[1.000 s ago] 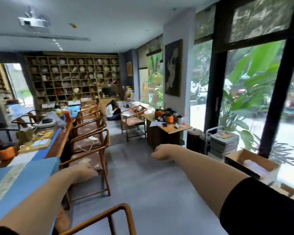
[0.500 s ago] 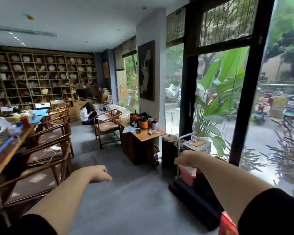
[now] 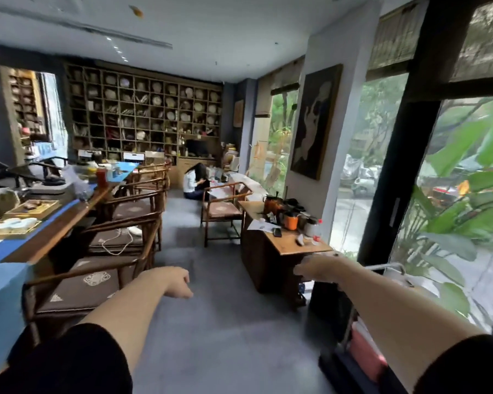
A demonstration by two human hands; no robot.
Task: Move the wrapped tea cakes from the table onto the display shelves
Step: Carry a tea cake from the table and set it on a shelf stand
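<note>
Far left, the long wooden table (image 3: 69,223) runs lengthwise away toward the back wall, with a blue runner (image 3: 9,245) along it and trays (image 3: 32,209) and clutter on top. I can't pick out any wrapped tea cakes on it for sure, too blurry. A row of wooden chairs (image 3: 120,237) lines its right edge, one with a white cable (image 3: 120,240) on its cushion.

The left hand (image 3: 174,281) hangs out in front over the floor, fingers loosely curled, holding nothing. Right hand (image 3: 310,270) is also out front, near the corner of a smaller wooden table (image 3: 285,245), looks empty with fingers curled under, though it's smeared.

Between the chairs and that smaller table there's a wide lane of grey floor (image 3: 211,322) leading straight to the display shelves (image 3: 145,115), a big grid of cubbies across the back wall, many holding round pale discs, probably tea cakes, standing on edge facing the room. A person (image 3: 192,180) sits on the floor in front of them.

Right side is tall windows (image 3: 362,166) with big green leaves (image 3: 467,180) outside.
</note>
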